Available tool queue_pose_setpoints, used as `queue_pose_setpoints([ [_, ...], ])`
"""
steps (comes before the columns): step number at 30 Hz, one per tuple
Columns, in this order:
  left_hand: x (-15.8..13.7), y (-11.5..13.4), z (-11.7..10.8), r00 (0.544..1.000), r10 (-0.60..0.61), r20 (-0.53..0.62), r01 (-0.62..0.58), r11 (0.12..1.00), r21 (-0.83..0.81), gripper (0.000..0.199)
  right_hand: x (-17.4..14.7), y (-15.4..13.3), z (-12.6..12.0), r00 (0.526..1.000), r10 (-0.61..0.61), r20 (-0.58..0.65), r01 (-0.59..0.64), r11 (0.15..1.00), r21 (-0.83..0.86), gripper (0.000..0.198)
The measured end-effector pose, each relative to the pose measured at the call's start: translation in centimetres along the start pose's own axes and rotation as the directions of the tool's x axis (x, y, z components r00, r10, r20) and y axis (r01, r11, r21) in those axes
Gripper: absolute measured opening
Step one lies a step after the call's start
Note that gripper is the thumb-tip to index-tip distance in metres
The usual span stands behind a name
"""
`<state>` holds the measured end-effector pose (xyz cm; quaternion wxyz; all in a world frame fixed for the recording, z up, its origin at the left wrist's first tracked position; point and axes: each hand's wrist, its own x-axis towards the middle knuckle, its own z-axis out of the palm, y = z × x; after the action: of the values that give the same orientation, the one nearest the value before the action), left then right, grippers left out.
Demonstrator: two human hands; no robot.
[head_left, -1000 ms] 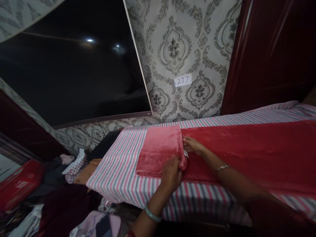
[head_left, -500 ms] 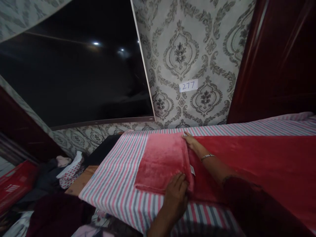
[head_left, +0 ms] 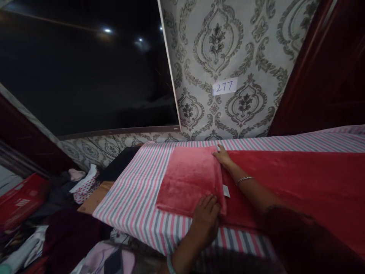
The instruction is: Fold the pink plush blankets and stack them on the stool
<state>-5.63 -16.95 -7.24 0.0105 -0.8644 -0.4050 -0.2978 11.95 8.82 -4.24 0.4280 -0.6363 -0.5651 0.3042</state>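
Note:
A red plush blanket (head_left: 302, 182) lies along a striped sheet, its left end folded over into a paler flap (head_left: 189, 171). My left hand (head_left: 207, 217) rests on the flap's near right corner, palm down, fingers extended and lying on the pile. At the far right corner of the flap, my right hand (head_left: 224, 156) touches the edge with thumb and fingers apart. A small white label (head_left: 226, 191) sticks out from the folded edge between the hands. The right arm reaches across the blanket.
The pink, grey and white striped sheet (head_left: 128, 190) covers the surface beneath. Behind it are a large dark television (head_left: 114, 76) and patterned wallpaper with a paper marked 277 (head_left: 224, 87). Clothes (head_left: 74, 236) and a red box (head_left: 23, 194) are at lower left.
The view has tilted slightly downward and moved nearer. Both hands stay at the flap's right corners; the right hand's fingers look more spread at the far corner.

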Motion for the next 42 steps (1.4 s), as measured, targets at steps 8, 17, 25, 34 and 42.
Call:
queue_pose_setpoints([
  [8, 1.8, 0.0, -5.6, 0.998, -0.043, 0.045, 0.052, 0.977, -0.207, 0.049, -3.3, -2.8, -0.8, 0.989, -0.151, -0.005, 0.146, 0.966, -0.212, 0.073],
  [17, 2.1, -6.0, -7.0, 0.807, -0.558, 0.196, 0.472, 0.807, 0.355, 0.07, -12.6, -2.1, 2.5, 0.933, -0.258, 0.252, 0.36, 0.67, -0.649, 0.08],
  [25, 2.6, -5.9, -8.0, 0.752, -0.6, 0.272, 0.508, 0.791, 0.34, 0.068, -13.6, -2.2, 2.4, 0.934, -0.266, 0.241, 0.356, 0.607, -0.71, 0.078],
  [34, 11.0, -11.3, -6.3, 0.793, -0.554, 0.254, 0.435, 0.806, 0.401, 0.069, -13.3, -1.7, 2.8, 0.927, -0.301, 0.224, 0.368, 0.612, -0.7, 0.077],
  [42, 10.0, -14.1, -4.4, 0.755, -0.615, 0.229, 0.458, 0.744, 0.486, 0.073, -12.8, -2.7, 2.6, 0.94, -0.223, 0.26, 0.342, 0.631, -0.696, 0.078],
])
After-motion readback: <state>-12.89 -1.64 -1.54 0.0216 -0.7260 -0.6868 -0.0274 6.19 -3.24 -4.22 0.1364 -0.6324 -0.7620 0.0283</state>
